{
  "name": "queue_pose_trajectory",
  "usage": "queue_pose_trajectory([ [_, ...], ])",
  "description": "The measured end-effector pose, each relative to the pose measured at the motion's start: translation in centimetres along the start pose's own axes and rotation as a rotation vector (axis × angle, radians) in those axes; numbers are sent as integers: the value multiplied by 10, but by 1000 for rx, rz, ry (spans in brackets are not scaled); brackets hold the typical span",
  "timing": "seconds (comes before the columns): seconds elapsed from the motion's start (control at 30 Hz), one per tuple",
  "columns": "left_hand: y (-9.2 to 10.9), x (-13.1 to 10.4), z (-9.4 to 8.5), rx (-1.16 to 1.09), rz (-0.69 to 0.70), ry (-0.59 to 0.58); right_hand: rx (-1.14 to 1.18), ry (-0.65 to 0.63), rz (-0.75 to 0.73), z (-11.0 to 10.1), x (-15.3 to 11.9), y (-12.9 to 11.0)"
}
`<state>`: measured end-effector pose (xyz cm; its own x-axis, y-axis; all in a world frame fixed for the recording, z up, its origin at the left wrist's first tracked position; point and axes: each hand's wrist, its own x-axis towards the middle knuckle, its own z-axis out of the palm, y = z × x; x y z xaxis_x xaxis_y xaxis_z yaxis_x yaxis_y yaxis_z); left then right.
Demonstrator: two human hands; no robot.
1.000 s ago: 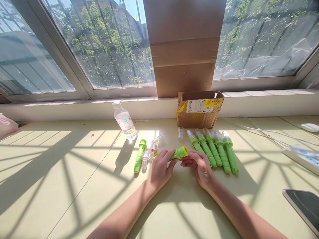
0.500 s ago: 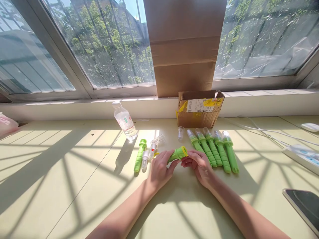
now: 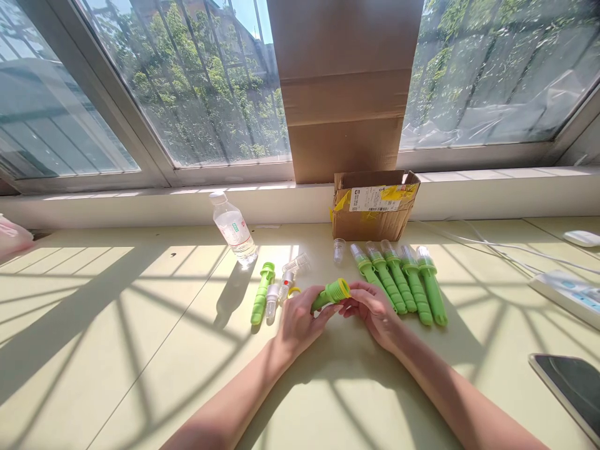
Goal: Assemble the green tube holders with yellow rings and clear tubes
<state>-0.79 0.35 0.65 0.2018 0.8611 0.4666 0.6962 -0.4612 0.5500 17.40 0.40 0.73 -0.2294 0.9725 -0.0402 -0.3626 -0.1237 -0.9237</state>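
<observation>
While the lower part of the green tube (image 3: 323,299) is wrapped by the L hand (image 3: 300,317) (fingers closed round it), its open end is left projecting past the grip, tilted up toward the R hand (image 3: 374,310). A yellow ring (image 3: 345,288) is seen at that mouth; the rim is met by R fingertips, though whether anything's pinched there can't be told. The cardboard box (image 3: 375,219), w/ label and yellow tape, is stood open-topped near the sill; its contents are hidden. A capped clear bottle (image 3: 235,234) is placed farther L; fill level can't be made out. Five green tubes w/ clear caps (image 3: 404,289) are laid side by side on the R, near a clear cup (image 3: 339,251). Another green tube (image 3: 262,297) is laid L, beside a small white-topped clear piece (image 3: 271,306).
</observation>
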Motion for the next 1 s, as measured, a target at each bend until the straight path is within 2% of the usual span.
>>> queue_pose_trajectory([
  [0.37,4,2,-7,-65,16,-86,-33,-27,-20,0,-2,-3],
  [0.5,12,-4,-5,-173,93,-135,-111,-4,-53,3,-4,-3],
  [0.63,21,-12,0,-233,81,-147,-118,24,-38,1,-3,0],
  [0.7,23,-12,0,-200,60,-140,-96,69,-31,-1,-1,2],
  [0.83,23,-6,0,-58,-51,-52,-59,167,-79,-2,4,3],
  [1.0,16,0,6,215,-106,-6,-19,210,-94,1,6,8],
])
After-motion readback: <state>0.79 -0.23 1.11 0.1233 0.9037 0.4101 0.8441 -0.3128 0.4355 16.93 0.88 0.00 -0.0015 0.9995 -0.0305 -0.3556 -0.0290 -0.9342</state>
